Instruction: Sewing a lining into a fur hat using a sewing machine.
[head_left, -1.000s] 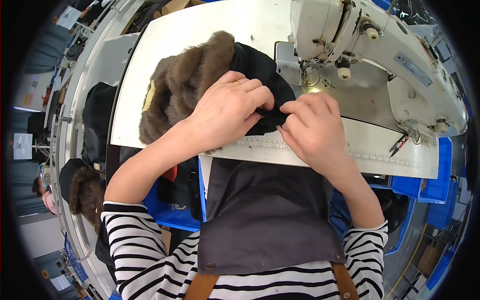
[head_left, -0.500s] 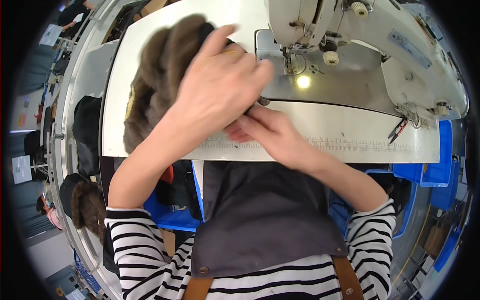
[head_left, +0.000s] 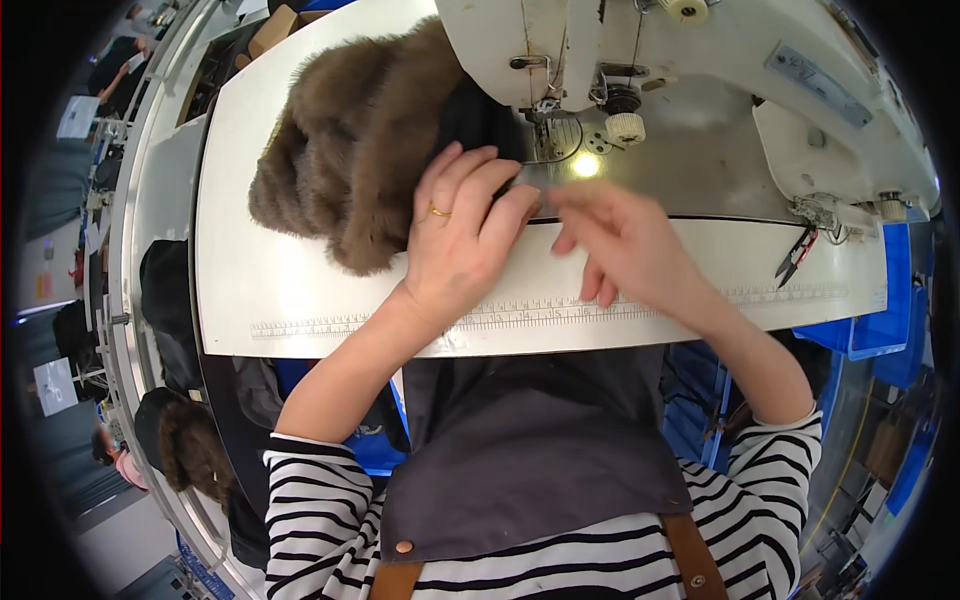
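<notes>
A brown fur piece [head_left: 350,140] with black fabric [head_left: 465,115] lies on the white sewing table [head_left: 280,290], its dark part against the machine's needle area [head_left: 550,135]. My left hand [head_left: 460,225], with a gold ring, has its fingers bent over the black fabric and grips it just left of the metal bed plate [head_left: 700,160]. My right hand [head_left: 625,250] is to the right of it at the plate's front edge, blurred, fingers apart and bent, with nothing visible in them. The white sewing machine [head_left: 820,70] fills the upper right.
Red-and-black thread snips [head_left: 795,258] lie at the right. A printed ruler [head_left: 720,297] runs along the front edge. Blue bins [head_left: 880,335] stand below at the right. More fur-and-black pieces [head_left: 190,450] sit on the left rail. People [head_left: 118,70] work at the far left.
My hands, together over the fabric half a second ago, are now apart, the right one further right. The fur piece has moved up and right, its black part closer under the machine head.
</notes>
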